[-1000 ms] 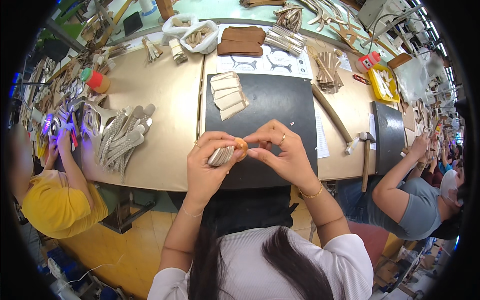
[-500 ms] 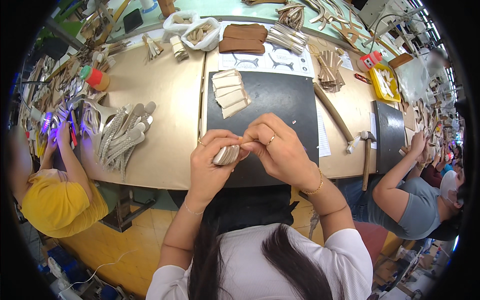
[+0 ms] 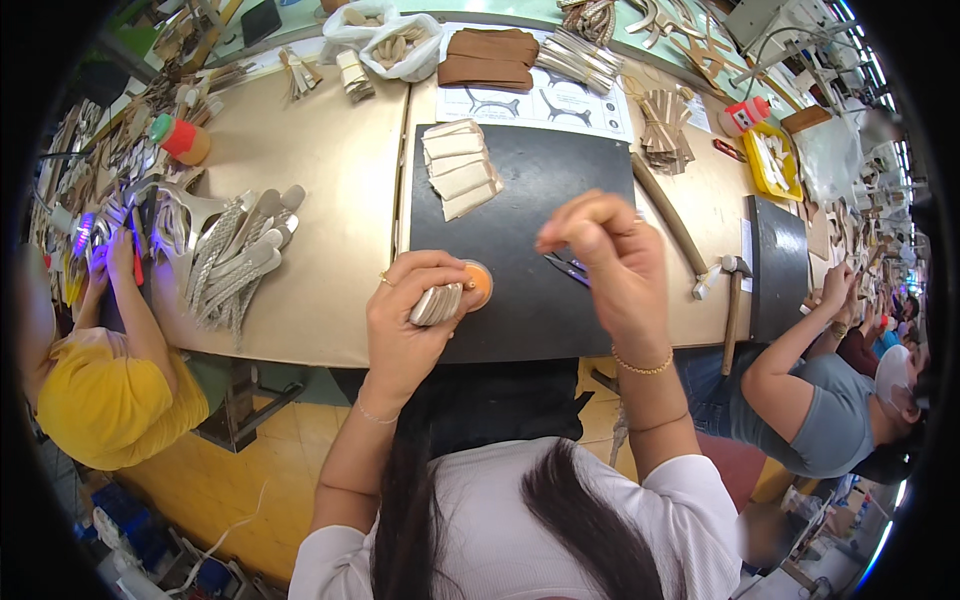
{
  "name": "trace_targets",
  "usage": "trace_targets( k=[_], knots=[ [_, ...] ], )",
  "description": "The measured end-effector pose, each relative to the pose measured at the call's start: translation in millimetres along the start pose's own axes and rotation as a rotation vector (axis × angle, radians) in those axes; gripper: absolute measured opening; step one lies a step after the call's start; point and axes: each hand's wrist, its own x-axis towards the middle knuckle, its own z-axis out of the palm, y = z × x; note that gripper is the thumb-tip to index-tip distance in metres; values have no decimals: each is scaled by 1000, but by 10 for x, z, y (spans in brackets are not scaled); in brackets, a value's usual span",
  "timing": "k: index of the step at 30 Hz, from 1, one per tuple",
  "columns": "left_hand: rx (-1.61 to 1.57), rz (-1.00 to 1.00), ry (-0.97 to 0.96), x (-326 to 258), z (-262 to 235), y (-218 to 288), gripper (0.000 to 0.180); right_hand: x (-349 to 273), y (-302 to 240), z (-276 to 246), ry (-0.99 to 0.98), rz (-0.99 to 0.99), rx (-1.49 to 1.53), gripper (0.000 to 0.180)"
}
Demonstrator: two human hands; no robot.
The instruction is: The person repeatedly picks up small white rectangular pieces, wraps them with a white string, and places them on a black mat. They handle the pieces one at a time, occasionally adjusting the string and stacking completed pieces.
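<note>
My left hand [image 3: 405, 310] is closed around a stack of beige strips [image 3: 436, 305], whose rounded ends face me. Beside its thumb shows a round orange thing [image 3: 480, 285] with a pale rim; I cannot tell whether the hand touches it. My right hand [image 3: 610, 250] is raised over the black mat [image 3: 520, 190], fingertips pinched together. What they hold, if anything, cannot be made out. Just by it, a slim dark tool with violet glints [image 3: 570, 268] lies partly hidden on the mat. Farther back on the mat is a fanned row of beige pieces [image 3: 460, 168].
Brown strips [image 3: 487, 58] lie on a printed sheet at the back. Braided straps [image 3: 240, 265] are heaped at left. A wooden rod [image 3: 668, 212] and a hammer [image 3: 734, 310] lie right, near a yellow basket [image 3: 758, 180]. Co-workers sit at both sides.
My hands have parted: the right has lifted away to the right, while the left keeps the stack. The round orange thing and the dark tool have come into sight.
</note>
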Motion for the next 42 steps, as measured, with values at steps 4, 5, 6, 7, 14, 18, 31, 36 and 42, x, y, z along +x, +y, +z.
trace_targets(
  k=[4, 5, 6, 7, 14, 18, 31, 36, 42],
  knots=[
    [5, -27, -14, -1, -13, 7, 22, -69, 243, -29, -30, 245, 302, 35],
    [8, -26, -16, -2, -16, 6, 22, -89, 268, -45, -27, 281, 367, 36],
    [11, -23, -16, -6, -16, 4, 22, -108, 287, -53, -24, 314, 438, 37],
    [15, -18, -15, -6, -13, -1, 22, -120, 299, -61, -27, 334, 512, 38],
    [51, 59, -11, -2, -8, -42, 21, -169, 296, -166, -42, 288, 425, 45],
    [70, 147, 25, 89, 16, -76, 24, -106, 337, -296, 82, 145, -190, 32],
    [63, -102, 117, 565, -243, -221, 18, 326, 991, -205, -222, -403, -1326, 47],
    [435, -117, -66, 1089, -11, -645, 22, 423, 1112, -137, -316, -449, -1494, 52],
    [556, -116, -163, 1147, 163, -889, 23, 480, 1153, -154, -402, -504, -1549, 48]
  ],
)
